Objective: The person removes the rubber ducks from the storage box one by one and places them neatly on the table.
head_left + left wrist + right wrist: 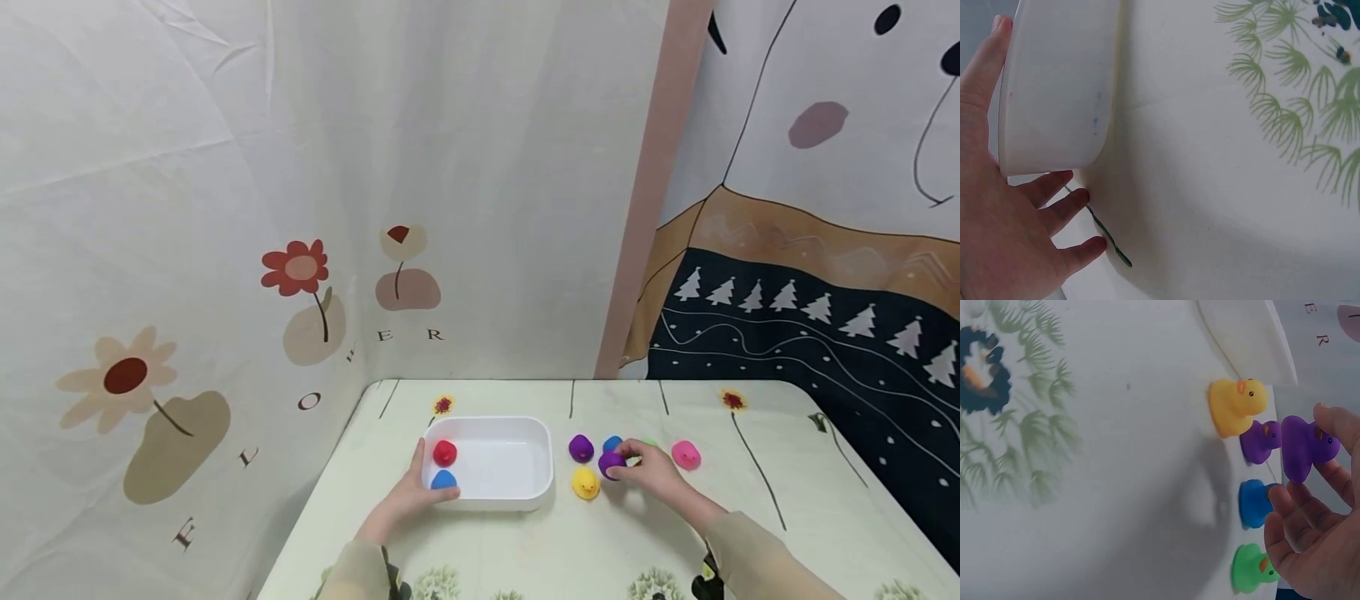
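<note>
My left hand (412,490) rests against the left front corner of a white plastic tray (495,503), its fingers fairly straight and spread in the left wrist view. Inside the tray lie a red rubber duck (445,453) and a blue rubber duck (443,480). To the right of the tray, my right hand (648,472) pinches a purple rubber duck (1300,450) between thumb and fingers, lifted off the table. Around it stand another purple duck (581,448), a yellow duck (586,482), a second blue duck (1254,503) and a green duck (1247,569), partly hidden by the hand in the head view.
A pink duck (686,455) stands right of my right hand. The table (540,550) has a pale cloth printed with flowers. Behind it hang a white curtain (487,208) and a dark printed cloth (817,367).
</note>
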A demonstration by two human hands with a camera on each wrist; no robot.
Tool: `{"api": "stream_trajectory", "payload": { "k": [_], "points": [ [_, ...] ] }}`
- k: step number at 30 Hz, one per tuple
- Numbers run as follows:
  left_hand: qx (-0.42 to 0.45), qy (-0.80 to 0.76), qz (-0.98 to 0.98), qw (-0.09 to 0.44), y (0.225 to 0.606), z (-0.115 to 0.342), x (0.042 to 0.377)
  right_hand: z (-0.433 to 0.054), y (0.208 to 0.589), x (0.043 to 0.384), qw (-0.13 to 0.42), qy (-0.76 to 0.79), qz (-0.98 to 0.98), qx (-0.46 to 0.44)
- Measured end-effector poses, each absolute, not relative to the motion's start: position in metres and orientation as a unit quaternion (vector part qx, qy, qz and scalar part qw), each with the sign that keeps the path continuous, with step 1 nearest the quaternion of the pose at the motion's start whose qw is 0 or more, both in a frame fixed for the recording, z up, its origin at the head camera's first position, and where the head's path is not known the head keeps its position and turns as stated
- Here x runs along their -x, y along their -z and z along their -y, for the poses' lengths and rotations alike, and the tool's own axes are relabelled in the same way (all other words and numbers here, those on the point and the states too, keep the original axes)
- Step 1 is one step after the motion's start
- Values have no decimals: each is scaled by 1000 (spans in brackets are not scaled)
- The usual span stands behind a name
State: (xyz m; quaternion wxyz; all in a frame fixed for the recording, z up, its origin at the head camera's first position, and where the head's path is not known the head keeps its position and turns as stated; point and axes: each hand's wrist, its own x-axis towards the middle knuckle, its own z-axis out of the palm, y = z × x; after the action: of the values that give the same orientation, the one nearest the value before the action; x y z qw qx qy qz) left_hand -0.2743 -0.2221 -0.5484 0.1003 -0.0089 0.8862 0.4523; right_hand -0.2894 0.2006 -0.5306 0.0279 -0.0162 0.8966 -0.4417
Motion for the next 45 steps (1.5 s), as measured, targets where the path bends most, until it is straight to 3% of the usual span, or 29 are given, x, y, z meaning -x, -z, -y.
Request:
{"api": "stream_trajectory", "payload": {
  "k": [15, 45],
  "points": [
    [6, -461, -882, 101, 554, 225, 277, -211, 553, 282, 31, 432, -901, 5],
    [7, -452, -887, 97, 550, 223, 277, -210, 563, 278, 44, 435, -899, 14]
  ]
}}
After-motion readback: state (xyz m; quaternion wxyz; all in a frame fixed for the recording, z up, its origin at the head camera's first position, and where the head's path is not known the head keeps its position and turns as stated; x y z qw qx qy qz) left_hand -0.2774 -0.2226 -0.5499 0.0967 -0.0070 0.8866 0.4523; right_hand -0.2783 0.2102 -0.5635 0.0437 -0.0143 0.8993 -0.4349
